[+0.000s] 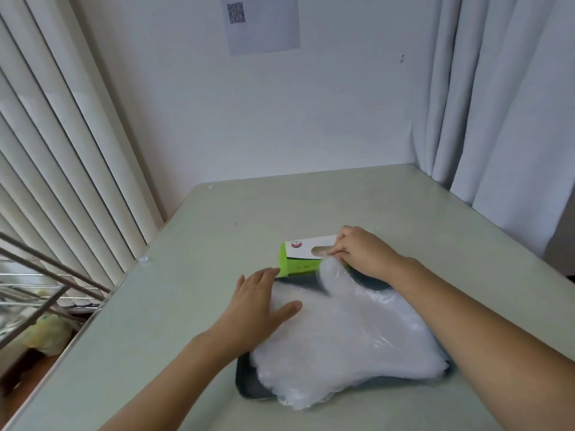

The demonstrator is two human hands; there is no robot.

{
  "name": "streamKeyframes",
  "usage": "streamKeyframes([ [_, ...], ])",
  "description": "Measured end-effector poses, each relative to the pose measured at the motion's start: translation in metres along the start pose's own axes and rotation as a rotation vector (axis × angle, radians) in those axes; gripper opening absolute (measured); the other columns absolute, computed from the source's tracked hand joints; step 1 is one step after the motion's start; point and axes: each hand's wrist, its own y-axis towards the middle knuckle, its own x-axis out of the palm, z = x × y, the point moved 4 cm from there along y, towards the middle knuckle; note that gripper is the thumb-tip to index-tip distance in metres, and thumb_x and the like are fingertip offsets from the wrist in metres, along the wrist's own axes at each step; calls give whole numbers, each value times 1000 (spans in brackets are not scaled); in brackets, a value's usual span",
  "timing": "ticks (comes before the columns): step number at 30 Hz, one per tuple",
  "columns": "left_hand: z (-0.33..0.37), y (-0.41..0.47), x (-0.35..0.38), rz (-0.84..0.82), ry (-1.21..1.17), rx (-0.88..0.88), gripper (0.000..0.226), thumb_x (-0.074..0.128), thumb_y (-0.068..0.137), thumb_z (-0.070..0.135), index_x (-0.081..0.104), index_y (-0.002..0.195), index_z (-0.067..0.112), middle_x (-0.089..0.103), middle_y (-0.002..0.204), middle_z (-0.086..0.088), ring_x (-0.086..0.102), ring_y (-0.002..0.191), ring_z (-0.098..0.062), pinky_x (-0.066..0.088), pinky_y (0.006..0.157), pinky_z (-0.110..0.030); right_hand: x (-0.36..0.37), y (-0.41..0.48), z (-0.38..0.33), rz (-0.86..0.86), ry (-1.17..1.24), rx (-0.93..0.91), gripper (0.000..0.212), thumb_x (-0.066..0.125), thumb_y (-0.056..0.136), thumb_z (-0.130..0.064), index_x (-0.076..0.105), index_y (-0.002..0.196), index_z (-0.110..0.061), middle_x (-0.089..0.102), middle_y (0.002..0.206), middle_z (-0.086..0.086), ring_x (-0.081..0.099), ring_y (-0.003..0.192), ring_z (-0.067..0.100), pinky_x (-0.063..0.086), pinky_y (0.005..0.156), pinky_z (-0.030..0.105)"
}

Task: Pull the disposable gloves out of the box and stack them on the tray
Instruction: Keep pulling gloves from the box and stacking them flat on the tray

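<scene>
Gloves [342, 334] lie under flat left hand [259, 304]; right hand [362, 253] pinches glove [331, 275] at box [298, 264].

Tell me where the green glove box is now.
In the head view, the glove box sits centrally on the table, just behind the tray, beneath the right hand.

No legible txt: QR code [236, 13] on wall sheet [273, 32] & box [298, 266] logo too blurry.

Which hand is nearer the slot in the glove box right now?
Right. The right hand pinches a glove at the slot; the left hand rests flat on the glove stack, beside the box at its left end.
</scene>
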Motion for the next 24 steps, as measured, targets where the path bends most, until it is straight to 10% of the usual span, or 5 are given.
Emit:
streamKeyframes([
  [5, -36, 9, -17, -19, 41, -96, 86, 68, 84, 43, 20, 151, 20, 25, 156, 0, 20, 144, -16, 0, 118, -35, -7, 7, -3, -72, -38, 1, 38, 51, 93, -42, 74, 95, -11, 48, 87, 10, 51, 79, 27, 36, 68, 34],
  [8, -39, 25, -37, -4, 88, -103, 82, 70, 85, 34, 23, 151, 21, 29, 155, -2, 25, 143, -18, 5, 118, -35, -3, 17, -4, -100, -139, 3, 20, 60, 84, -20, 71, 76, -6, 44, 64, 10, 41, 62, 28, 30, 55, 32],
  [14, -13, 72, -41, 22, -117, 14, 58, 62, 92, 35, 39, 145, 26, 40, 150, 5, 36, 137, -14, 26, 107, -23, 7, 27, -2, -7, -126, -36, 16, 59, 86, -13, 75, 87, -12, 63, 81, 2, 59, 82, 24, 39, 65, 30],
  [24, -2, 114, 8, -289, -142, 56, 74, 54, 93, 51, 17, 154, 31, 7, 162, 9, 16, 147, -16, 14, 120, -37, 13, 22, 29, 234, 488, 144, 8, 71, 81, -10, 75, 77, -16, 66, 77, -13, 59, 75, 0, 42, 64, 7],
])
